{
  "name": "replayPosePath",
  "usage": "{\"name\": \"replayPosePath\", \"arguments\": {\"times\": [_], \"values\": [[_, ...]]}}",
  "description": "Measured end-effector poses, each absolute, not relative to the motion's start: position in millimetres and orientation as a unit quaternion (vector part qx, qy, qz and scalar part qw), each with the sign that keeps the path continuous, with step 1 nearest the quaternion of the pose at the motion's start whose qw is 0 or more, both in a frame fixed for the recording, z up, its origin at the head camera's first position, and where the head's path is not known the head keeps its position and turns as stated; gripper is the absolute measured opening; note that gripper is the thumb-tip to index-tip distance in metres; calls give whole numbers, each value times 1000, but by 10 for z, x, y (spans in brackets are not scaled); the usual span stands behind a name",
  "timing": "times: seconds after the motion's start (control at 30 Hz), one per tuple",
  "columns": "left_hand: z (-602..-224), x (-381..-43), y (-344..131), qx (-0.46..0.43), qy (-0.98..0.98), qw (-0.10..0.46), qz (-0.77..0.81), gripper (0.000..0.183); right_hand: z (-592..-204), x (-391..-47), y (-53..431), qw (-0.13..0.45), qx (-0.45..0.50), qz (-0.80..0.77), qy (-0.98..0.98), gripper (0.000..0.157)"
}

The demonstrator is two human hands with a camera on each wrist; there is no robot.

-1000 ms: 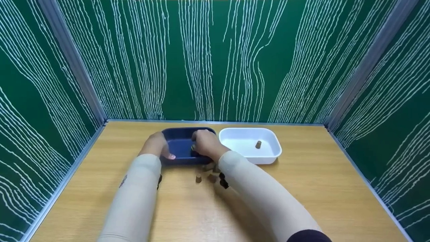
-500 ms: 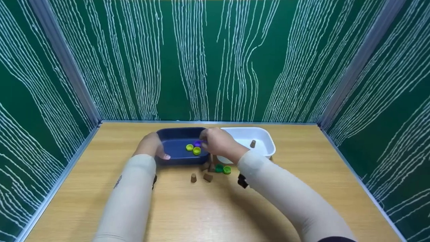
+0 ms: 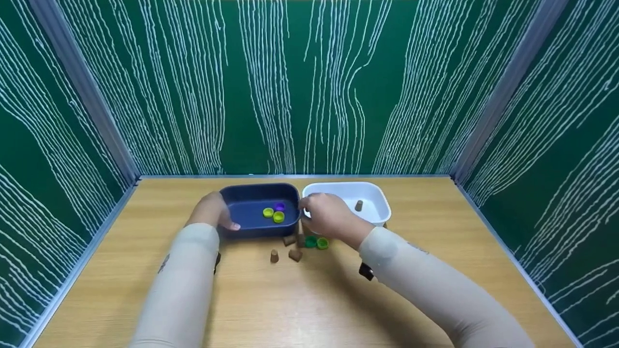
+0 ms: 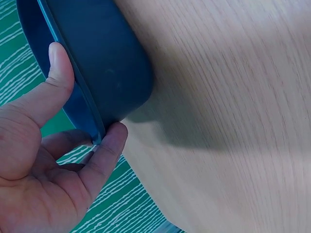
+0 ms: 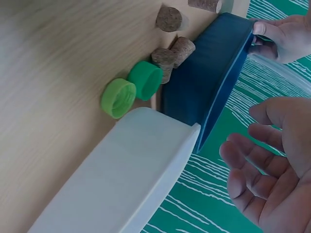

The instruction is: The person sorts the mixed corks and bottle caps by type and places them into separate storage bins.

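Note:
At the left end of the dark blue tray (image 3: 261, 231), my left hand (image 4: 53, 141) grips the rim, thumb over the edge and fingers against the outside. Two yellow bottle caps (image 3: 278, 217) and a purple cap (image 3: 280, 206) lie in that tray. Over the left end of the white tray (image 3: 388, 212) hovers my right hand (image 5: 272, 165), fingers loosely bent and holding nothing. One cork (image 3: 359, 206) is in the white tray. On the table in front are a green cap (image 5: 146, 80), a light green cap (image 5: 118, 98) and several corks (image 5: 169, 18).
The two trays stand side by side near the back edge of the wooden table (image 3: 271, 309). Behind and beside the table rise green panels (image 3: 261, 96) with wavy white lines, framed by grey metal posts (image 3: 508, 82).
My right hand has left the dark blue tray and moved right to the white one, with the caps showing where it was. My left hand keeps its grip on the rim.

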State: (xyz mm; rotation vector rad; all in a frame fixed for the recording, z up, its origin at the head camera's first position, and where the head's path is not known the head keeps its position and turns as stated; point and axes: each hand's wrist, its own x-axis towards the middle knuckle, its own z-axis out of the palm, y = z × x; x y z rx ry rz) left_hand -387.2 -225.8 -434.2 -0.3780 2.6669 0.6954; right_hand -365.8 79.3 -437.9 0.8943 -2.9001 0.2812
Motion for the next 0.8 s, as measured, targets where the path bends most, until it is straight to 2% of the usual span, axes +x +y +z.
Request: {"name": "replayPosePath", "arguments": {"times": [0.33,0.67,0.8], "values": [[-4367,-3861,-2266,-138,945,170,244,116,-4501,-3506,998,61,306,85,-946,26],[-4348,-3827,-2243,-141,941,163,262,115,-4672,-3404,1114,-9,265,78,-961,39],[-4346,-3839,-2249,-146,938,164,269,115,-4750,-3395,1135,-43,239,85,-966,36]]}}
